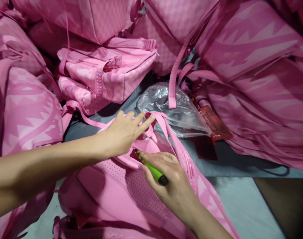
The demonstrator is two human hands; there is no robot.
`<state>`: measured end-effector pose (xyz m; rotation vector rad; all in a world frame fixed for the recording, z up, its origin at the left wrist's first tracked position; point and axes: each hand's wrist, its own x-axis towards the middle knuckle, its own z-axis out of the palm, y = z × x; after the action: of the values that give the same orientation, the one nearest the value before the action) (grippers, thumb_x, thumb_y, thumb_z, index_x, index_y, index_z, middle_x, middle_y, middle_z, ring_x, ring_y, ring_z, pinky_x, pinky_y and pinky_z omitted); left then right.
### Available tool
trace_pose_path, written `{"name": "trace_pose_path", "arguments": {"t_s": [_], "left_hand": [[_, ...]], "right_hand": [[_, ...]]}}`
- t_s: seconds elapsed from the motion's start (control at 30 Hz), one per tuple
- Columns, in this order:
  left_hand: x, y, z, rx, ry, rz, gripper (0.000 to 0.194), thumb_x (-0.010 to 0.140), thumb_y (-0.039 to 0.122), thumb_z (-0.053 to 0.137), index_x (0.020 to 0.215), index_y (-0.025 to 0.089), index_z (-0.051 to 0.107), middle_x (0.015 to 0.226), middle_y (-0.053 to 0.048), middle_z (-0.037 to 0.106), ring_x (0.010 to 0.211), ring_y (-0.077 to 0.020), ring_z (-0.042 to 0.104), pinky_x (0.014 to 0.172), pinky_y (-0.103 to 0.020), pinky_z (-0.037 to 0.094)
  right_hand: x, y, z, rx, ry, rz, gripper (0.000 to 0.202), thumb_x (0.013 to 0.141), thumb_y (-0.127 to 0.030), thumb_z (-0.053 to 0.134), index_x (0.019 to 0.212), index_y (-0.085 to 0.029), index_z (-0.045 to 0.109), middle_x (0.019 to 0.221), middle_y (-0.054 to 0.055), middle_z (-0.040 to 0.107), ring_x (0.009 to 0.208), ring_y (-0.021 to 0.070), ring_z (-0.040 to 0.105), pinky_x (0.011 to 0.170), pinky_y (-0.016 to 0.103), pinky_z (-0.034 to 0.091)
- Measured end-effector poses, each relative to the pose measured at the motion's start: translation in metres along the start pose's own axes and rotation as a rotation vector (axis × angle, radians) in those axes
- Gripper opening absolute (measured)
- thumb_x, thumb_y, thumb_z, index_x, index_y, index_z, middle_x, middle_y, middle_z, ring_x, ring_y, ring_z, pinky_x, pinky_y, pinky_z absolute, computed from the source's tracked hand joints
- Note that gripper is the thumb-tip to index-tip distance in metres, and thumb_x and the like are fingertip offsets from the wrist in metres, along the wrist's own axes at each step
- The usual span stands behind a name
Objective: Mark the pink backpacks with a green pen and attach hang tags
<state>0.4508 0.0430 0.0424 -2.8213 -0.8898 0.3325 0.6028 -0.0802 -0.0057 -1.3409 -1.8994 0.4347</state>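
A pink backpack (104,194) lies in front of me, its perforated back panel and straps showing. My left hand (124,132) rests on the top of this backpack beside the strap loop, its fingers stretched out and apart. Just below it, my right hand (163,169) grips a green pen-shaped tool (152,170) with a black rear end. The tool's dark, narrow tip points up and left at the pink fabric under my left palm. I cannot make out whether the tip touches the cloth.
Patterned pink backpacks are heaped at the left, back and right, one (111,79) lying just beyond my left hand. A clear plastic bag (166,103) lies past the straps. Red tags (213,122) hang from the right pile. The grey-blue table (241,166) ends at lower right.
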Motion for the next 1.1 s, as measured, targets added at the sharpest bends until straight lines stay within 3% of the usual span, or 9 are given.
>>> {"name": "trace_pose_path", "arguments": {"t_s": [0.27, 0.4, 0.5, 0.57, 0.63, 0.7, 0.8, 0.93, 1.1], "left_hand": [[0.002, -0.002, 0.002, -0.013, 0.009, 0.001, 0.094, 0.078, 0.019, 0.059, 0.157, 0.015, 0.009, 0.161, -0.015, 0.025, 0.12, -0.0334, 0.049, 0.09, -0.046, 0.044], [0.002, -0.005, 0.003, -0.014, -0.012, 0.014, 0.09, 0.082, 0.02, 0.058, 0.157, 0.013, 0.008, 0.16, -0.017, 0.025, 0.122, -0.0334, 0.048, 0.091, -0.047, 0.044], [0.0, -0.005, 0.0, -0.03, -0.051, 0.0, 0.099, 0.082, 0.034, 0.067, 0.157, 0.017, 0.005, 0.163, -0.016, 0.016, 0.137, -0.0369, 0.035, 0.098, -0.049, 0.042], [0.0, -0.002, -0.005, -0.031, -0.127, -0.031, 0.118, 0.071, 0.045, 0.078, 0.158, 0.023, 0.001, 0.165, -0.016, 0.005, 0.146, -0.0419, 0.017, 0.103, -0.056, 0.038], [0.0, 0.002, -0.009, -0.009, -0.23, -0.079, 0.133, 0.061, 0.044, 0.087, 0.157, 0.029, -0.004, 0.164, -0.015, -0.006, 0.148, -0.0453, 0.008, 0.103, -0.061, 0.037], [-0.001, 0.005, -0.011, 0.024, -0.283, -0.11, 0.133, 0.062, 0.036, 0.087, 0.156, 0.031, -0.006, 0.164, -0.015, -0.009, 0.145, -0.0454, 0.016, 0.099, -0.061, 0.04], [-0.003, 0.005, -0.01, 0.059, -0.221, -0.077, 0.115, 0.073, 0.03, 0.078, 0.157, 0.027, 0.0, 0.164, -0.017, 0.002, 0.138, -0.0415, 0.033, 0.094, -0.057, 0.046], [-0.005, 0.0, -0.009, 0.084, -0.157, -0.026, 0.094, 0.082, 0.022, 0.065, 0.157, 0.023, 0.009, 0.164, -0.016, 0.012, 0.136, -0.0386, 0.036, 0.092, -0.053, 0.049], [-0.001, 0.001, -0.01, 0.102, -0.265, -0.042, 0.119, 0.071, 0.033, 0.08, 0.157, 0.025, -0.002, 0.164, -0.016, -0.003, 0.146, -0.0422, 0.018, 0.096, -0.057, 0.047]], "right_hand": [[0.003, -0.009, 0.008, -0.076, 0.012, 0.025, 0.023, 0.088, -0.016, 0.059, 0.11, -0.02, 0.065, 0.093, 0.004, 0.075, 0.081, 0.0199, 0.069, 0.075, 0.039, 0.051], [0.005, -0.012, 0.012, 0.002, 0.026, 0.057, 0.026, 0.088, -0.016, 0.058, 0.112, -0.021, 0.066, 0.098, 0.005, 0.075, 0.086, 0.02, 0.07, 0.079, 0.039, 0.054], [0.003, -0.013, 0.015, -0.034, 0.06, 0.049, 0.029, 0.088, -0.015, 0.058, 0.115, -0.022, 0.065, 0.096, 0.005, 0.075, 0.085, 0.0202, 0.07, 0.078, 0.039, 0.054], [0.001, -0.014, 0.016, -0.057, 0.081, 0.03, 0.029, 0.087, -0.015, 0.058, 0.114, -0.022, 0.065, 0.096, 0.005, 0.076, 0.084, 0.0205, 0.07, 0.076, 0.039, 0.054], [-0.001, -0.013, 0.017, -0.054, 0.085, 0.017, 0.028, 0.087, -0.014, 0.058, 0.113, -0.021, 0.065, 0.097, 0.005, 0.076, 0.086, 0.0209, 0.071, 0.077, 0.04, 0.054], [-0.002, -0.01, 0.019, -0.042, 0.092, 0.024, 0.026, 0.088, -0.015, 0.058, 0.113, -0.021, 0.065, 0.098, 0.005, 0.076, 0.086, 0.021, 0.07, 0.077, 0.04, 0.054], [-0.004, -0.006, 0.021, -0.013, 0.109, 0.047, 0.023, 0.089, -0.017, 0.058, 0.11, -0.019, 0.066, 0.096, 0.006, 0.075, 0.083, 0.0205, 0.07, 0.076, 0.04, 0.054], [-0.006, -0.005, 0.019, 0.031, 0.101, 0.076, 0.023, 0.089, -0.019, 0.059, 0.11, -0.019, 0.067, 0.097, 0.006, 0.075, 0.084, 0.0207, 0.07, 0.077, 0.04, 0.053], [-0.002, -0.006, 0.02, 0.099, 0.112, 0.087, 0.021, 0.089, -0.02, 0.059, 0.108, -0.019, 0.069, 0.096, 0.006, 0.076, 0.081, 0.0207, 0.07, 0.076, 0.039, 0.05]]}}
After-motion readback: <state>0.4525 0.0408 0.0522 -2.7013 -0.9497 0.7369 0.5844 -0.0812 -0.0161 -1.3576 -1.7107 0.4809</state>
